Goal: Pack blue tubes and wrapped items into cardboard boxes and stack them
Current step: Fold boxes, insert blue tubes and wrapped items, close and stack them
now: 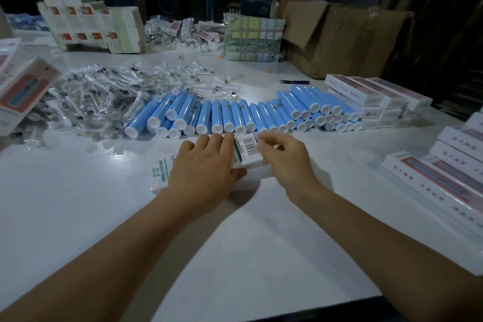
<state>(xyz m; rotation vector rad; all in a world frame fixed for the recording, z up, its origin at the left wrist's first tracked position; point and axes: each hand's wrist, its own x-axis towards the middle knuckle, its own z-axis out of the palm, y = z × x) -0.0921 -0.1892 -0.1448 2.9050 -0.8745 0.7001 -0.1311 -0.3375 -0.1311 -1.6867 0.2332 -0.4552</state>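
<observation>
A white product box [245, 154] with a barcode on its end flap lies on the white table [78, 217] in front of me. My left hand [206, 170] holds it, fingers over the top and thumb under the near edge. My right hand [285, 157] pinches the box's far end by the flap with curled fingers. Behind the box runs a long row of blue tubes [235, 115] with white caps, some stacked two high. A heap of clear-wrapped items [104, 94] lies to the left of the tubes.
Closed white boxes are stacked at the right [371, 99] and the near right [444, 178]. Flat box blanks [88, 23] stand at the back left, a large brown carton [339, 34] at the back right. Purple scissors [295, 82] lie behind the tubes. More boxes [21, 86] sit far left.
</observation>
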